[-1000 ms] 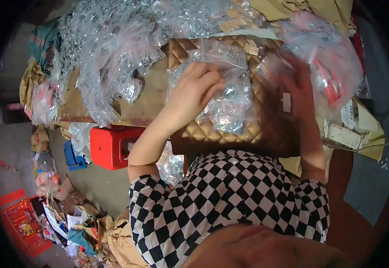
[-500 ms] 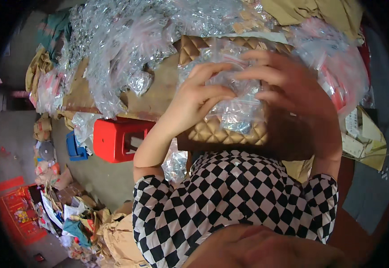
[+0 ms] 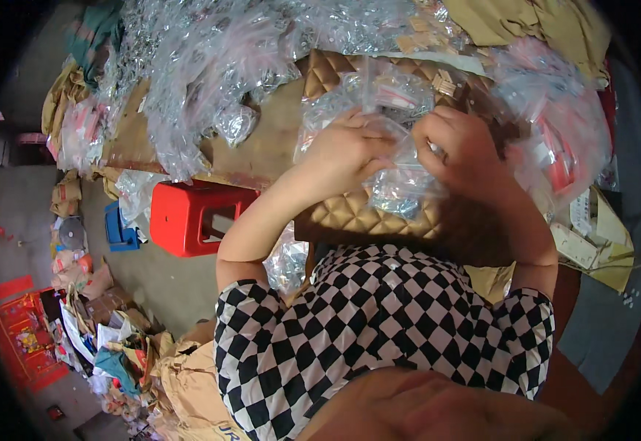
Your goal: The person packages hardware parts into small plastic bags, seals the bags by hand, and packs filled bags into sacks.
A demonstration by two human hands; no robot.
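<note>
Over a gold quilted pad [image 3: 350, 218] on the table, my left hand [image 3: 353, 149] is closed on the edge of a clear plastic bag [image 3: 405, 153]. Facing it, my right hand [image 3: 456, 147] has curled fingers pinched at the same bag's other side. A filled clear bag with shiny contents [image 3: 401, 197] lies just below both hands on the pad. More clear bags [image 3: 394, 92] with reddish strips lie beyond my fingers. Small tan wooden-looking pieces [image 3: 447, 83] sit past my right hand. The fingertips are partly hidden.
A big heap of clear filled bags [image 3: 210, 59] covers the far left of the table [image 3: 254, 151]. Bags with red parts [image 3: 556, 147] lie at the right. A red plastic stool [image 3: 180, 217] stands below the table's left edge, near a blue stool [image 3: 120, 228].
My hands were raised with spread fingers over the bags; now they have come lower, and the fingers have closed on a clear bag. The right hand has moved down and inward.
</note>
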